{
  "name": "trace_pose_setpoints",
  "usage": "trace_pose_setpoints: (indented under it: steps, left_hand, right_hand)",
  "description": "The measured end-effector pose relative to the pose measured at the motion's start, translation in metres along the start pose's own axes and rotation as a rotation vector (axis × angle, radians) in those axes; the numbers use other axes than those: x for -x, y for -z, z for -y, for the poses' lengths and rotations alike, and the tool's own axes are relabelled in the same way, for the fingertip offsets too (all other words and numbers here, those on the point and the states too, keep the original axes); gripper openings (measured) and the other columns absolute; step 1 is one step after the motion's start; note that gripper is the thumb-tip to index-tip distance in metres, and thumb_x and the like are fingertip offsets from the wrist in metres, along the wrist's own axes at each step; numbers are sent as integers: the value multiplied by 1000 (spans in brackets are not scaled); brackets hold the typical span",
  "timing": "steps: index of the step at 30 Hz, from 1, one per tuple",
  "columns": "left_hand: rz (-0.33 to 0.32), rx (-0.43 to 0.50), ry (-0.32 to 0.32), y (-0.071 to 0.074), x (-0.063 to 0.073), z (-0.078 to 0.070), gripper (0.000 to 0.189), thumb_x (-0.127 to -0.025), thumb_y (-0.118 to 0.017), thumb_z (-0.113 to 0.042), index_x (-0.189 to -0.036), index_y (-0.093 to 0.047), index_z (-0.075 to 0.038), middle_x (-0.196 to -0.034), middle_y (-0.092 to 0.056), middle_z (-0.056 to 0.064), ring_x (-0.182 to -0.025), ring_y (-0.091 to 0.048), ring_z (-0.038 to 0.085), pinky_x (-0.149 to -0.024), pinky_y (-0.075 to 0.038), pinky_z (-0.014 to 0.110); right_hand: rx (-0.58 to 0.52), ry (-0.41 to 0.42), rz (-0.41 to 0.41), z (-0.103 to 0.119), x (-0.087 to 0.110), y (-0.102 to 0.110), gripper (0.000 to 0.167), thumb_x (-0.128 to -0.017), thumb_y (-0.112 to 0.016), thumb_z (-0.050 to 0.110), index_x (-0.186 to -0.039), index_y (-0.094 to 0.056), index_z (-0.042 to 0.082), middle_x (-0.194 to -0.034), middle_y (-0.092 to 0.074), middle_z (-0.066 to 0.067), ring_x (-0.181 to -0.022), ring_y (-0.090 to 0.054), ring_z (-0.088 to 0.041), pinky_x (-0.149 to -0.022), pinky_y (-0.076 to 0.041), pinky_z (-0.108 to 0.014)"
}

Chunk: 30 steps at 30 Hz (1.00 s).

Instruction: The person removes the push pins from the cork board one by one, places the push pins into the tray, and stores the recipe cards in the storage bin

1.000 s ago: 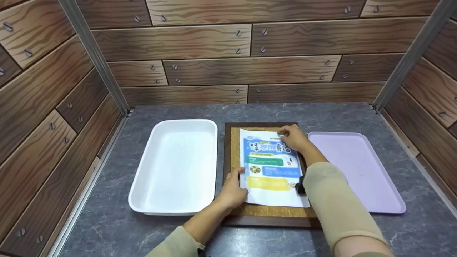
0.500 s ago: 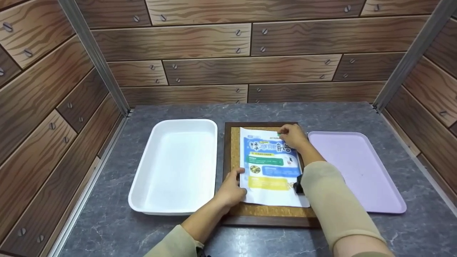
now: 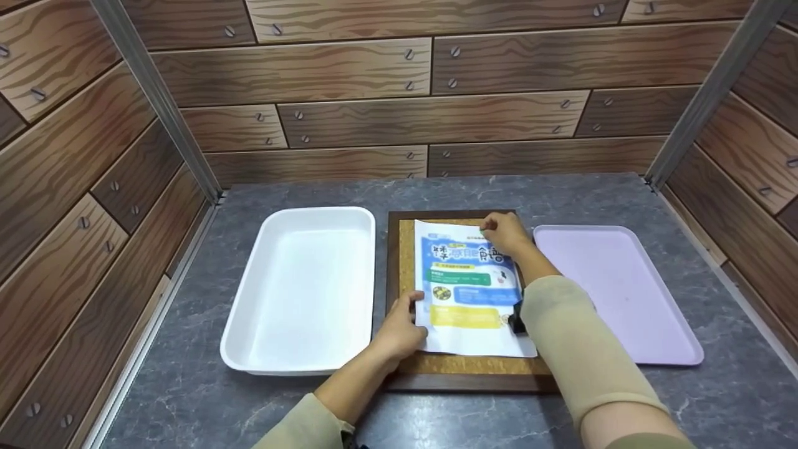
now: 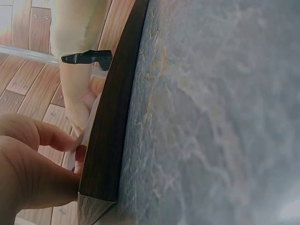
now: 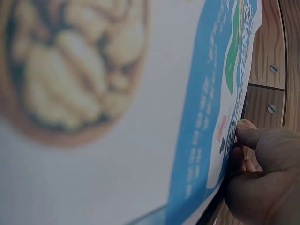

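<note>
A printed sheet of paper (image 3: 480, 344) with blue, green and yellow blocks lies on a cork board (image 3: 464, 364) in a dark wooden frame. My left hand (image 3: 400, 329) holds the sheet's left edge; in the left wrist view its thumb and fingers are curled about the raised paper edge (image 4: 71, 158), beside the board's frame (image 4: 110, 122). My right hand (image 3: 506, 236) is at the sheet's top right, thumb and finger pinched together. A small green piece (image 3: 483, 230), like a pushpin head, shows at those fingertips. The sheet's lower right edge is partly behind the right sleeve.
Left of the board stands a white deep tray (image 3: 227, 355). To its right lies a shallow lilac tray (image 3: 614, 293), partly covered by the right arm. A black wrist mount (image 3: 516, 319) overhangs the sheet. Wood-patterned walls (image 3: 349, 115) close in the grey marbled table (image 3: 187, 386).
The head view has shifted slightly, moving the scene up and a little left. Both hands keep nearly the same places on the sheet.
</note>
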<state>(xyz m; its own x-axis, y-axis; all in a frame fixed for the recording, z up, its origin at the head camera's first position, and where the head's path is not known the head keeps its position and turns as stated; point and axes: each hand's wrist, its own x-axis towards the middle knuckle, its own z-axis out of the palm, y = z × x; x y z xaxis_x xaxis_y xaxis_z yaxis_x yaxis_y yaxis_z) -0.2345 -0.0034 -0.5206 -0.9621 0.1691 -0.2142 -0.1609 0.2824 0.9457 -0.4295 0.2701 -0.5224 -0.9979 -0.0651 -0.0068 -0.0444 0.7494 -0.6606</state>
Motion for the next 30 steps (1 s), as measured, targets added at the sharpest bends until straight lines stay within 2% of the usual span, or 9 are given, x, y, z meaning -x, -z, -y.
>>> trace_pose_setpoints:
  steps: [15,18,24,30]
  left_hand:
    - [-3,-19,5,0,1,0,74,-84,-57,12,-155,-47,-3,-145,-54,21,-120,-64,31,-84,-58,32]
    - [-6,-24,9,0,1,0,73,-84,-56,13,-155,-47,-4,-145,-54,21,-120,-64,31,-86,-58,32]
    - [-4,-41,34,-1,1,-2,73,-86,-55,12,-157,-46,-4,-148,-53,19,-126,-62,30,-91,-58,32]
    - [5,-7,27,0,1,-3,74,-85,-54,13,-157,-45,-4,-147,-52,20,-125,-61,32,-90,-56,32]
  right_hand:
    - [8,-51,25,1,2,-1,19,-111,-57,11,-124,-67,1,-134,-57,-24,-119,-57,-34,-108,-50,-51]
    - [14,-36,15,0,1,-1,19,-110,-58,10,-123,-68,0,-131,-61,-24,-118,-59,-34,-108,-50,-51]
    - [30,20,-39,0,-1,-2,15,-105,-62,5,-113,-70,-4,-115,-68,-23,-110,-63,-34,-102,-51,-48]
    - [30,-11,-20,1,0,-3,13,-106,-62,7,-113,-68,-2,-120,-60,-21,-113,-59,-33,-105,-49,-48]
